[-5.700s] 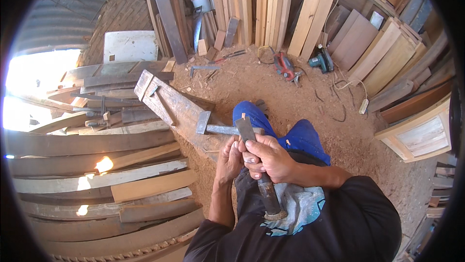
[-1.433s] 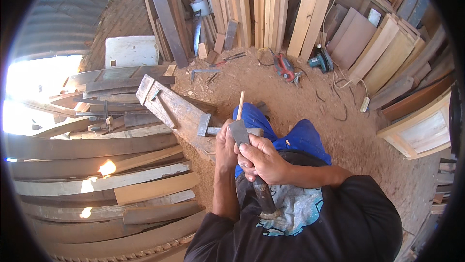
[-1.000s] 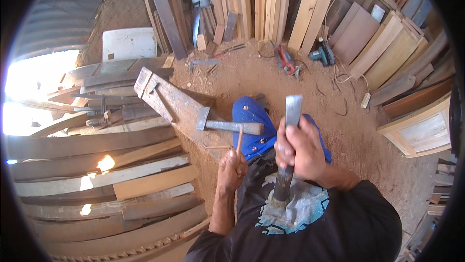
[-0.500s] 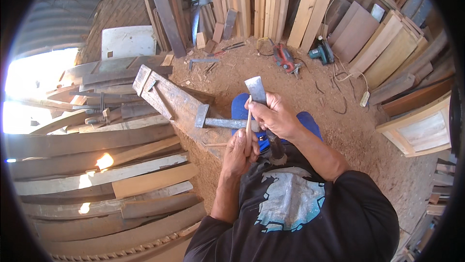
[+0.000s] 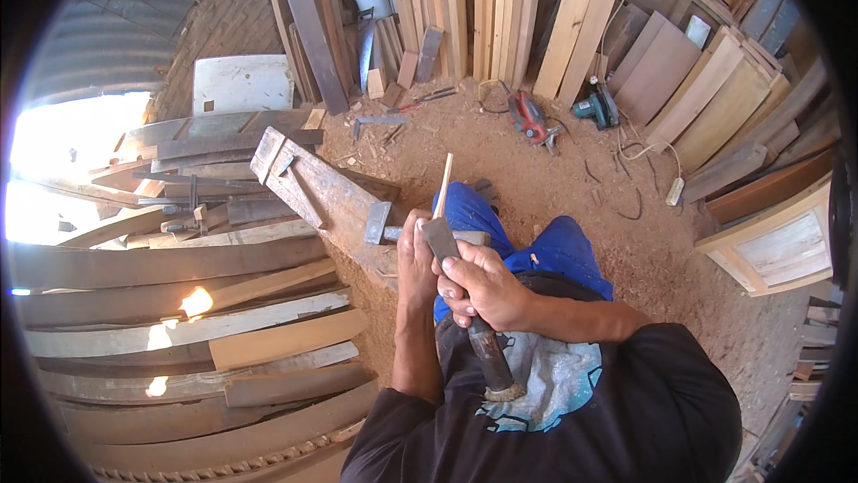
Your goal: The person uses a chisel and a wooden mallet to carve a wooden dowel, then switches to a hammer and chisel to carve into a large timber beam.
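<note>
In front of my chest my right hand point(image 5: 487, 286) is closed round a wide chisel point(image 5: 492, 360), its dark handle pointing back toward my shirt and its flat blade leaning up to the left. My left hand point(image 5: 415, 255) is wrapped round a thin, pale wooden stick point(image 5: 445, 181), whose narrow tip points up and away from me. The chisel blade lies against the stick close to my left fingers, and the stick's lower end is hidden. Just beyond my hands a hammer point(image 5: 378, 223) rests on a sloping wooden bench plank point(image 5: 313, 181); my left hand covers part of its handle.
Stacked boards point(image 5: 286, 327) fill the left side. Planks point(image 5: 500, 18) lean upright at the back. On the sawdust-covered floor lie a red power tool point(image 5: 531, 118), a green power tool point(image 5: 593, 108) with a cord, and a metal square point(image 5: 375, 121). A framed panel point(image 5: 773, 237) stands right.
My right hand and the chisel have come down and left, nearer my chest. The stick now reaches up past the blade, with my left hand higher and farther left.
</note>
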Available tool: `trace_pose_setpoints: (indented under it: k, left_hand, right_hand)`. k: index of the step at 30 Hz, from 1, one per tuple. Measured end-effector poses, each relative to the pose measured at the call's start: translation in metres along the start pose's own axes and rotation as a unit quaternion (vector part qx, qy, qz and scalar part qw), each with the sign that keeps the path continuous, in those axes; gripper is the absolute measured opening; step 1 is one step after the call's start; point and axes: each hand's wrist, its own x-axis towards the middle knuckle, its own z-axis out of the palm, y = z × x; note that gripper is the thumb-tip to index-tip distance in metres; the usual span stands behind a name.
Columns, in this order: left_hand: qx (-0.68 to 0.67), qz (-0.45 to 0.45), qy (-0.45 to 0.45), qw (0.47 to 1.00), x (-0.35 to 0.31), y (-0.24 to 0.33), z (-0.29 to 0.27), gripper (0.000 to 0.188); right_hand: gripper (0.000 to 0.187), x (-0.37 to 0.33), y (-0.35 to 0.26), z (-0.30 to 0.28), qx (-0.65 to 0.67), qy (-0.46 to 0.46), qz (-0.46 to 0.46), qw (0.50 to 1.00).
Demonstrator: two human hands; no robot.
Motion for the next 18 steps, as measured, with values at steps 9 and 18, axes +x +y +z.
trace_pose_setpoints:
  k: [9,18]
  left_hand:
    - [-0.043,-0.013,-0.053,0.998,-0.062,-0.015,-0.003,0.032]
    - [-0.402,-0.242,-0.05,0.882,-0.042,-0.013,-0.001,0.04]
  right_hand:
    - [0.021,-0.037,-0.027,0.001,-0.009,0.075,-0.145,0.986]
    - [0.02,0.006,-0.048,-0.044,-0.157,0.12,-0.17,0.965]
